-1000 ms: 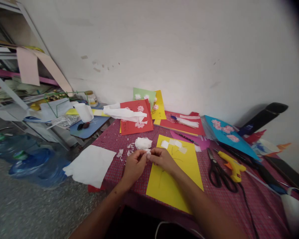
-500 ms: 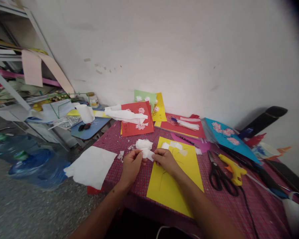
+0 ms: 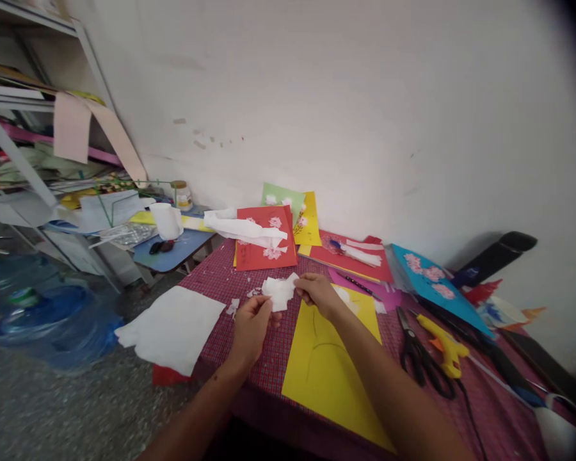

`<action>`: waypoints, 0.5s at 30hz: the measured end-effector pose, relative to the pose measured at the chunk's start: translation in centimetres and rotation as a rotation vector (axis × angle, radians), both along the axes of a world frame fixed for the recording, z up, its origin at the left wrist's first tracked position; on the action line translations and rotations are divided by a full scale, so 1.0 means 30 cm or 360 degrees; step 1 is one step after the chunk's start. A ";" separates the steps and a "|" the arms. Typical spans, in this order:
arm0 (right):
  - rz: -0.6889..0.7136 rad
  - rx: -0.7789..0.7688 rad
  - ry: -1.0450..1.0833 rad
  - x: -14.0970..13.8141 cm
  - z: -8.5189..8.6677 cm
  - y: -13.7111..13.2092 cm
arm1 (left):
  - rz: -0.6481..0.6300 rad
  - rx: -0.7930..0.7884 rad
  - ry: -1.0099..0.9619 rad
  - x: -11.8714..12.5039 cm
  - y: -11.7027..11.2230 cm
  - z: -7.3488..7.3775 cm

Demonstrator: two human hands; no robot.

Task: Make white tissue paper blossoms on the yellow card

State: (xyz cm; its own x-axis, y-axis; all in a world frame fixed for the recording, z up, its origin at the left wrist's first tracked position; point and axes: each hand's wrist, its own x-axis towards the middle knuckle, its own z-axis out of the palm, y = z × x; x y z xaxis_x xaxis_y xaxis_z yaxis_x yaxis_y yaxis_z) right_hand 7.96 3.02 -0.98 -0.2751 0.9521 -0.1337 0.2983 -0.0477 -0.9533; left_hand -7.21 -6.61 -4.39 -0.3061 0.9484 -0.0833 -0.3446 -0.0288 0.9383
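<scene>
A small white tissue piece (image 3: 279, 292) is pinched between both hands above the red checked tablecloth (image 3: 269, 346). My left hand (image 3: 252, 323) grips its lower left edge with thumb and fingers closed. My right hand (image 3: 317, 292) pinches its right corner. A yellow paper sheet (image 3: 333, 371) with a pencil-drawn curved stem lies under my right forearm. Small white scraps (image 3: 234, 307) lie on the cloth left of the hands.
Black scissors (image 3: 420, 362) and a yellow glue gun (image 3: 444, 346) lie to the right. Red cards (image 3: 264, 246), a blue card (image 3: 436, 282) with pink flowers and a pen (image 3: 358, 282) sit farther back. A large white tissue sheet (image 3: 173, 328) overhangs the table's left edge. Water jugs (image 3: 48, 317) stand on the floor.
Both hands have lifted and spread the tissue piece open, the right hand moving up and away. The camera has tilted slightly, shifting the scene down.
</scene>
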 end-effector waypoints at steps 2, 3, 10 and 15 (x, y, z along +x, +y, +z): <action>0.0024 -0.0015 -0.0093 -0.026 0.001 0.033 | -0.0011 0.0002 0.0014 -0.001 0.000 0.000; 0.0033 -0.0006 -0.0138 -0.033 0.001 0.042 | -0.0015 0.0002 0.0019 -0.002 0.000 0.000; -0.0091 0.0393 -0.0291 0.022 0.041 -0.035 | -0.0054 0.0025 0.0003 -0.001 0.002 -0.010; 0.0193 0.0501 -0.0095 0.017 0.022 -0.125 | -0.0124 0.0063 0.0059 0.000 -0.004 -0.008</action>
State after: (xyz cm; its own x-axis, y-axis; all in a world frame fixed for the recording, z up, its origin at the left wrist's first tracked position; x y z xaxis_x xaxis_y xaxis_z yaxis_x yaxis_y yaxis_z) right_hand 8.48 -0.73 -0.32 -0.3895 0.9100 0.1422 0.3397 0.2854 -0.8962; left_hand -7.20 -6.73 -4.62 -0.2334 0.9718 -0.0352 -0.3121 -0.0406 0.9492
